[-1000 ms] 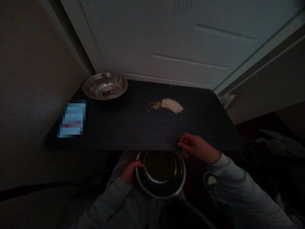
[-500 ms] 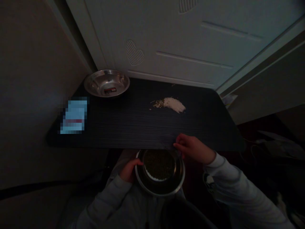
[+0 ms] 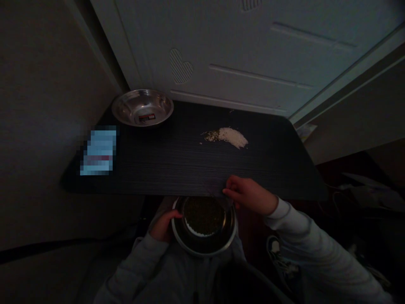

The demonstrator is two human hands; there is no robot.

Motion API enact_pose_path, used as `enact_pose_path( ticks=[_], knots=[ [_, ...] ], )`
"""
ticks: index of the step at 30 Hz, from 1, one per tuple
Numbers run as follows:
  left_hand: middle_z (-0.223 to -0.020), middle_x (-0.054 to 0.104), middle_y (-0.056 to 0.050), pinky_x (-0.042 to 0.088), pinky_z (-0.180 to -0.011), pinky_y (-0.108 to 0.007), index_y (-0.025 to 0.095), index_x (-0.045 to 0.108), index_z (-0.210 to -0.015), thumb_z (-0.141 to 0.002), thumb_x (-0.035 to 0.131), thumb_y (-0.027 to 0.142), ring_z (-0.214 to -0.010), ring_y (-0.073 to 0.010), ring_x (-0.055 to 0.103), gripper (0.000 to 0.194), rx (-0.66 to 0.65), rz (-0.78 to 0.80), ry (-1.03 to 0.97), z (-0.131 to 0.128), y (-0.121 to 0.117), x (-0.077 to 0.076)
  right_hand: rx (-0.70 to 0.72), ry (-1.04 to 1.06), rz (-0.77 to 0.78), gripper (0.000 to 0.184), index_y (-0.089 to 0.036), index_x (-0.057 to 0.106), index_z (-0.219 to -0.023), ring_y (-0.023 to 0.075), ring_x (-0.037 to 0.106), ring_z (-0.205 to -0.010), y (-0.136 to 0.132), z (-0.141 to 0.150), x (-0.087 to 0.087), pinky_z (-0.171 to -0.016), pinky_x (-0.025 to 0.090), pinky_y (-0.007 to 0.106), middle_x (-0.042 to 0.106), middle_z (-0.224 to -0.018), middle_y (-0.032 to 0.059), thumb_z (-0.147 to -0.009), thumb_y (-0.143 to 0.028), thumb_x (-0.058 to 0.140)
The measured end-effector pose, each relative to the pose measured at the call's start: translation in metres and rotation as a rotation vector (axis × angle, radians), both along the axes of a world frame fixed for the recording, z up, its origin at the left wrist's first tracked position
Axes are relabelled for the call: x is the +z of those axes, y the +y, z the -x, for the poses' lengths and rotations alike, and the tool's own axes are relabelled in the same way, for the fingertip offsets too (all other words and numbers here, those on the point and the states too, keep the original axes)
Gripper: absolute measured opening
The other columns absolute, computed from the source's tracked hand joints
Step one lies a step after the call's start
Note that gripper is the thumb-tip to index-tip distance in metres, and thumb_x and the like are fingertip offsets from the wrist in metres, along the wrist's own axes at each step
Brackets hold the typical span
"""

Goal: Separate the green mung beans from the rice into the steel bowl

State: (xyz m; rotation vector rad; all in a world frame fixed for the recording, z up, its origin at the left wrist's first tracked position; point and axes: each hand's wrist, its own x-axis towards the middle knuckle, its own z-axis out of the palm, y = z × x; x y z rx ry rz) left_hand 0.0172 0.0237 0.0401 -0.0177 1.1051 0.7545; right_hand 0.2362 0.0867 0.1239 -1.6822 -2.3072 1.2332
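Note:
On my lap, under the table's front edge, sits a metal bowl (image 3: 205, 249) holding dark green grains, with a white patch along the near side of them. My left hand (image 3: 164, 223) grips this bowl's left rim, thumb over the edge. My right hand (image 3: 248, 194) is closed in a pinch above the bowl's right side, at the table edge. Between its fingers is a thin see-through sheet (image 3: 215, 188), faint in the dim light. Beyond it, on the table, lies a small heap of white grains (image 3: 234, 137) with some green grains (image 3: 211, 135) at its left end.
A second metal bowl (image 3: 142, 107) with a label inside stands at the back left of the dark table (image 3: 164, 164). In front of it lies a blurred pale blue rectangle (image 3: 99, 150). A white panel (image 3: 247, 50) rises behind the table. A shoe (image 3: 281, 259) shows below right.
My right hand has moved slightly left with the see-through sheet. The bowl on my lap and my left hand have also shifted a little left. The heap of grains looks the same.

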Motion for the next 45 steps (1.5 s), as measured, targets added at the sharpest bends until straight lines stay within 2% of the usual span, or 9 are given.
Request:
enact_pose_path(
  ticks=[3,8,27,33,37,39,41,43,45],
  knots=[
    [-0.052,0.065,-0.004,0.043,-0.061,-0.035,0.009,0.065,-0.074,-0.053,0.049,0.009,-0.055,-0.0222,0.059,0.026,-0.019,0.043,0.052,0.002,-0.001,0.001,0.033,0.005,-0.007,0.014,-0.018,0.044,-0.074,0.0080,0.051,-0.043,0.001,0.003,0.000,-0.046,0.033,0.018,0.054,-0.047,-0.0044,-0.077,-0.031,0.040],
    [-0.056,0.066,-0.004,0.042,-0.060,-0.035,0.010,0.063,-0.083,-0.053,0.049,0.008,-0.054,-0.0217,0.059,0.033,-0.013,0.014,0.021,0.004,-0.001,0.002,0.046,0.023,0.008,0.014,-0.018,0.044,-0.074,0.0074,0.050,-0.041,0.004,0.007,-0.002,-0.046,0.034,0.018,0.054,-0.048,-0.0047,-0.076,-0.031,0.041],
    [-0.050,0.065,-0.005,0.041,-0.059,-0.035,0.010,0.064,-0.072,-0.054,0.048,0.010,-0.051,-0.0213,0.058,0.025,0.007,0.049,0.006,0.009,-0.001,0.002,0.189,-0.004,0.047,0.012,-0.018,0.044,-0.076,0.0064,0.050,-0.041,0.013,0.021,0.001,-0.043,0.033,0.017,0.052,-0.049,-0.0054,-0.076,-0.030,0.042],
    [-0.053,0.065,-0.004,0.041,-0.059,-0.033,0.012,0.063,-0.065,-0.051,0.050,0.007,-0.058,-0.0220,0.059,0.019,0.050,-0.003,0.002,0.010,-0.002,0.000,0.247,0.011,0.005,0.014,-0.018,0.044,-0.079,0.0064,0.049,-0.042,0.013,0.027,0.000,-0.045,0.033,0.017,0.052,-0.050,-0.0050,-0.077,-0.031,0.041],
    [-0.053,0.065,-0.003,0.041,-0.064,-0.033,0.014,0.062,-0.060,-0.052,0.050,0.007,-0.064,-0.0221,0.060,0.017,0.042,0.001,0.026,0.011,-0.004,-0.001,0.284,0.109,0.085,0.012,-0.019,0.044,-0.078,0.0052,0.048,-0.042,0.014,0.027,0.000,-0.043,0.033,0.016,0.051,-0.054,-0.0053,-0.077,-0.031,0.041],
    [-0.054,0.065,-0.003,0.041,-0.067,-0.033,0.014,0.062,-0.059,-0.052,0.050,0.007,-0.067,-0.0219,0.060,0.015,0.042,0.000,0.046,0.012,-0.004,-0.002,0.264,0.183,0.117,0.013,-0.019,0.043,-0.078,0.0048,0.046,-0.042,0.018,0.025,0.001,-0.044,0.034,0.016,0.050,-0.055,-0.0052,-0.077,-0.032,0.041],
    [-0.053,0.065,-0.004,0.041,-0.068,-0.034,0.014,0.062,-0.058,-0.053,0.050,0.008,-0.068,-0.0231,0.060,0.014,0.017,0.027,0.064,0.012,-0.003,-0.003,0.178,0.247,0.087,0.016,-0.019,0.043,-0.079,0.0052,0.045,-0.043,0.028,0.020,0.000,-0.044,0.035,0.017,0.049,-0.056,-0.0048,-0.077,-0.034,0.039],
    [-0.052,0.065,-0.005,0.041,-0.068,-0.036,0.014,0.062,-0.058,-0.053,0.049,0.010,-0.069,-0.0248,0.060,0.014,-0.012,0.060,0.072,0.013,-0.002,-0.002,0.050,0.286,-0.019,0.019,-0.019,0.045,-0.082,0.0064,0.045,-0.046,0.043,0.014,-0.002,-0.046,0.036,0.018,0.048,-0.056,-0.0042,-0.077,-0.035,0.038],
    [-0.052,0.065,-0.006,0.041,-0.069,-0.036,0.013,0.062,-0.058,-0.053,0.050,0.010,-0.071,-0.0258,0.059,0.014,-0.021,0.068,0.074,0.013,-0.002,-0.002,-0.088,0.284,-0.202,0.021,-0.018,0.047,-0.085,0.0079,0.045,-0.050,0.061,0.007,-0.006,-0.050,0.037,0.020,0.047,-0.056,-0.0038,-0.076,-0.036,0.039]
  ],
)
